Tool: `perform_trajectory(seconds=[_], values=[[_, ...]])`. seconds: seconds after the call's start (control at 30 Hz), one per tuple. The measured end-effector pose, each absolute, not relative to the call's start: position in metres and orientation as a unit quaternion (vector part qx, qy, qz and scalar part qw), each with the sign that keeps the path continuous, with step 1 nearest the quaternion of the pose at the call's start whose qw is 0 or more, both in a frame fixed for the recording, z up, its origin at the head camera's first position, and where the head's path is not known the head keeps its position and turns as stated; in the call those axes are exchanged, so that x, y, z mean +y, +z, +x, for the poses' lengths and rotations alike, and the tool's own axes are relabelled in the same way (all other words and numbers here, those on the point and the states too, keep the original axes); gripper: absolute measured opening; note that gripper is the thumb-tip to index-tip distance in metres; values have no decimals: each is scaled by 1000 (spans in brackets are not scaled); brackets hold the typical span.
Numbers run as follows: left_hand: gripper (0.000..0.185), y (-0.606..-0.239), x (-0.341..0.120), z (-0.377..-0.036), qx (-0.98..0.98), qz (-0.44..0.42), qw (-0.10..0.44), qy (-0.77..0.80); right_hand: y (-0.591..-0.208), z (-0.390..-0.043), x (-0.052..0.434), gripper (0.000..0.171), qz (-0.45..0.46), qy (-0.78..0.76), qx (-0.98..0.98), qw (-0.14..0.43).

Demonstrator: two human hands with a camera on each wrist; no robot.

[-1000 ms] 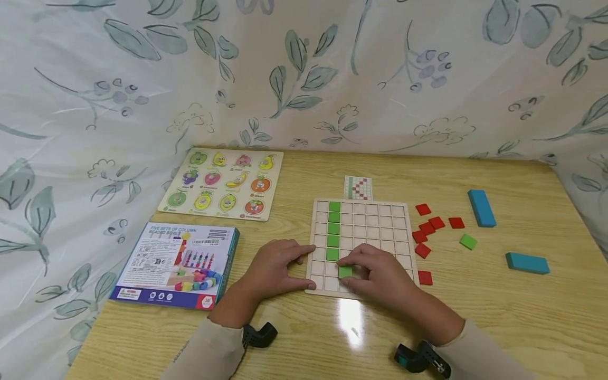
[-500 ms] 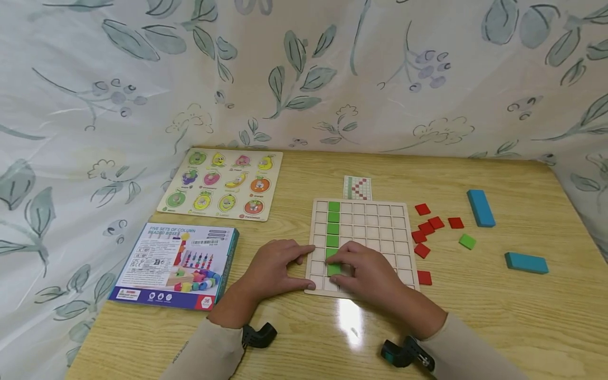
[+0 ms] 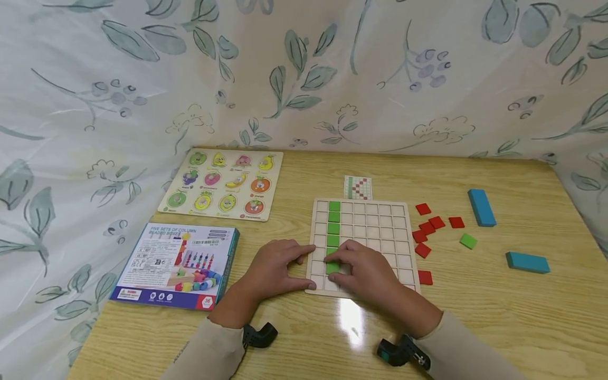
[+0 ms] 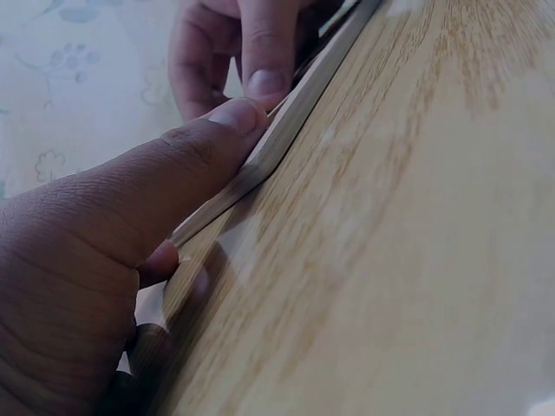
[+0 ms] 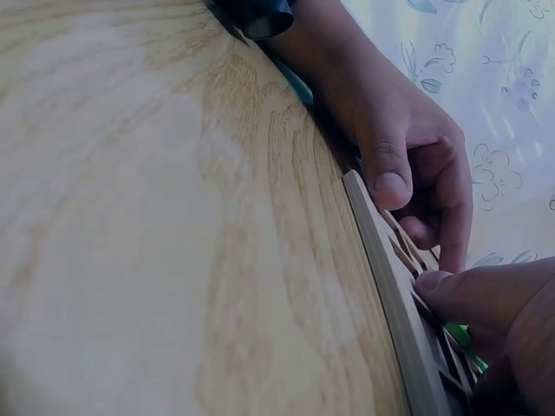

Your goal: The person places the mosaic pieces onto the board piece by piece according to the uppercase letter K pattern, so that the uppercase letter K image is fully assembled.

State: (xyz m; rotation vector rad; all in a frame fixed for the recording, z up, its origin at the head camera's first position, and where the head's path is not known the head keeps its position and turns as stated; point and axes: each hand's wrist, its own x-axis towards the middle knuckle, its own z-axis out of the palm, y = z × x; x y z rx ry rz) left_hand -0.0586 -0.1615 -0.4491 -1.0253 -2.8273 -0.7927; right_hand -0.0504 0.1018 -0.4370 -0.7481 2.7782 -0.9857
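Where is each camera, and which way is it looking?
Head: worn up high, looks forward and down at the grid board on the table; both hands and sleeves show.
Left wrist: low by the left hand, looks along the board's edge; the right hand's fingers show beyond.
Right wrist: low by the right hand, looks back at the left hand.
All three share the board and both hands; the green tile shows in two.

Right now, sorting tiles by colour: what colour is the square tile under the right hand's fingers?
Green square tile, clearest in the head view.
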Motion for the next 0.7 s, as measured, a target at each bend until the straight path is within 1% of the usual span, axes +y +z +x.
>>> perform_trajectory(seconds=[0.7], values=[[72, -451, -161, -60, -909, -329, 19, -255, -439, -50, 101, 26, -260, -340, 902, 55]])
